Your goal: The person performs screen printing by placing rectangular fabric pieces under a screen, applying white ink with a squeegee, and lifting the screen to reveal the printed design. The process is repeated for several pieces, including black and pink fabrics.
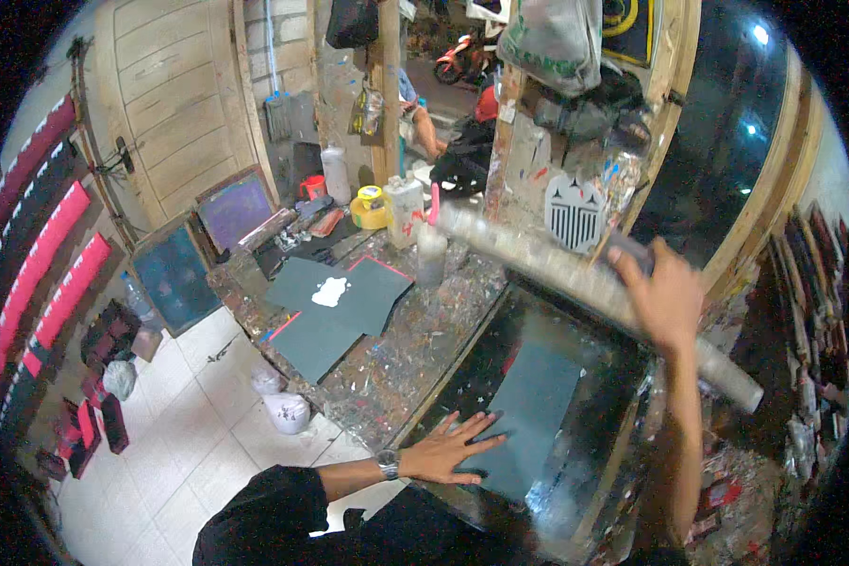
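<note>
My left hand [451,449] lies flat with fingers spread on a dark grey-green sheet [542,391]. The sheet rests on a glossy black panel [606,420] in a frame. Raised at the right, my right hand [668,292] is closed around a dark grey block [638,253], partly hidden by the fingers. A long, pale, worn bar [538,259] runs slantwise below and behind that hand; whether the hand touches it I cannot tell. Farther left on the bench are dark sheets [325,344], one bearing a white blotch [329,291].
The paint-stained bench [387,377] holds a yellow container [372,209], a white jug [405,209] and a red cup [312,187]. Framed screens [174,283] lean at the left. A white bag [287,412] sits on the tiled floor. Stacked frames [811,292] stand at far right.
</note>
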